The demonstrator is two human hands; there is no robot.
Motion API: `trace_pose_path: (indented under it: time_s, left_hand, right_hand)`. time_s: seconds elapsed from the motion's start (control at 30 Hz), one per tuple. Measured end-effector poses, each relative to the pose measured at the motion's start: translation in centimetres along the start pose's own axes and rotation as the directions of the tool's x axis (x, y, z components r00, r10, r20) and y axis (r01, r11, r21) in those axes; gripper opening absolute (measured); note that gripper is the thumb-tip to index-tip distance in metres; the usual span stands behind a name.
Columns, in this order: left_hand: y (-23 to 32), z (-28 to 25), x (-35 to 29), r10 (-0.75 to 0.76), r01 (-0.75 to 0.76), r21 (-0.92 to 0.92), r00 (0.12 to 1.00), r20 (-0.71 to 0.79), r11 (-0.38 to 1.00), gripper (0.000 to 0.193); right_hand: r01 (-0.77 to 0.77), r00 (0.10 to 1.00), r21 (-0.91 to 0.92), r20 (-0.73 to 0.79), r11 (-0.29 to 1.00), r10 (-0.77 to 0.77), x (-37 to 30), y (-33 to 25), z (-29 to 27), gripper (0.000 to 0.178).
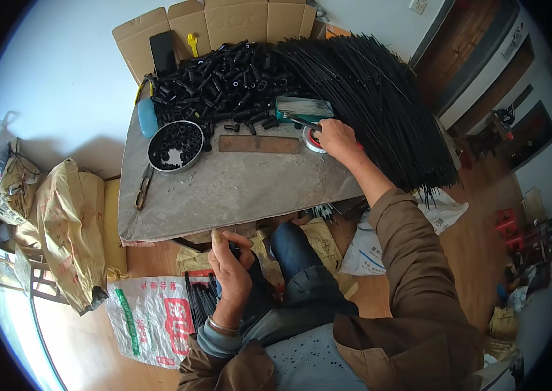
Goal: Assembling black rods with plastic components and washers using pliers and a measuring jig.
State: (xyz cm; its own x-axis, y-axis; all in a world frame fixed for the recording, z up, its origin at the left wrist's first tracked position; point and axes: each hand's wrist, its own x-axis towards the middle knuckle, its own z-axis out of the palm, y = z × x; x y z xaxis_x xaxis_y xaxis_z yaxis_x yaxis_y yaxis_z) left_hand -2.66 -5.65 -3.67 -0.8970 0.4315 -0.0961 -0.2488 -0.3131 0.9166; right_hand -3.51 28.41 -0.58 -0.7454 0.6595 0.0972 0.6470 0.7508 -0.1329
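My right hand [337,139] is closed around a slim dark tool [302,122] whose far end points left, by a teal box [303,107] of thin pale pieces. Under that hand sits a small round tin [312,144] with some red at its middle. My left hand [231,277] is raised over my lap, before the table's near edge. Its fingers are curled in against the thumb, and whatever they might hold is hidden. A flat brown bar [258,144] lies left of the tin. Farther left stands a round metal dish [152,156] of small black rings.
Black tubular parts [223,81] are heaped at the back of the grey table [237,195]. Long black rods [373,98] fill its right side. Pliers [142,189], a light-blue case [148,117], a phone [163,53] and cardboard [243,23] are about. Sacks [70,221] stand at left.
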Motion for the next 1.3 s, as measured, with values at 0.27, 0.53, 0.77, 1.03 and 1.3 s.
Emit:
trace_pose_path:
  time_s: [0.27, 0.53, 0.77, 1.03, 1.3]
  left_hand:
    - [-0.1, -0.1, 0.8, -0.066, 0.066, -0.071, 0.998, -0.009, 0.995, 0.059]
    - [0.0, -0.8, 0.3, -0.042, 0.054, -0.132, 0.995, 0.094, 0.990, 0.060]
    - [0.8, -1.6, -0.6, 0.193, -0.158, -0.145, 0.941, 0.278, 0.977, 0.047]
    - [0.9, -2.7, -1.7, 0.247, -0.241, -0.058, 0.957, 0.149, 0.969, 0.052]
    - [1.4, -4.1, -2.5, 0.202, -0.196, -0.084, 0.976, 0.076, 0.977, 0.045]
  right_hand:
    - [-0.020, 0.999, 0.009, -0.038, 1.000, 0.020, 0.2, -0.1, -0.8, 0.027]
    - [-0.043, 0.984, 0.224, -0.160, 0.974, 0.080, -0.8, 1.2, -2.7, 0.025]
    - [-0.444, 0.804, 0.893, 0.361, -0.074, -0.473, -10.9, -7.2, -3.5, 0.014]
    - [-0.437, 0.758, 0.899, 0.356, -0.021, -0.547, -18.6, -15.3, -0.7, 0.024]
    - [-0.174, 0.826, 0.979, 0.205, 0.109, -0.525, -20.7, -17.3, -0.8, 0.026]
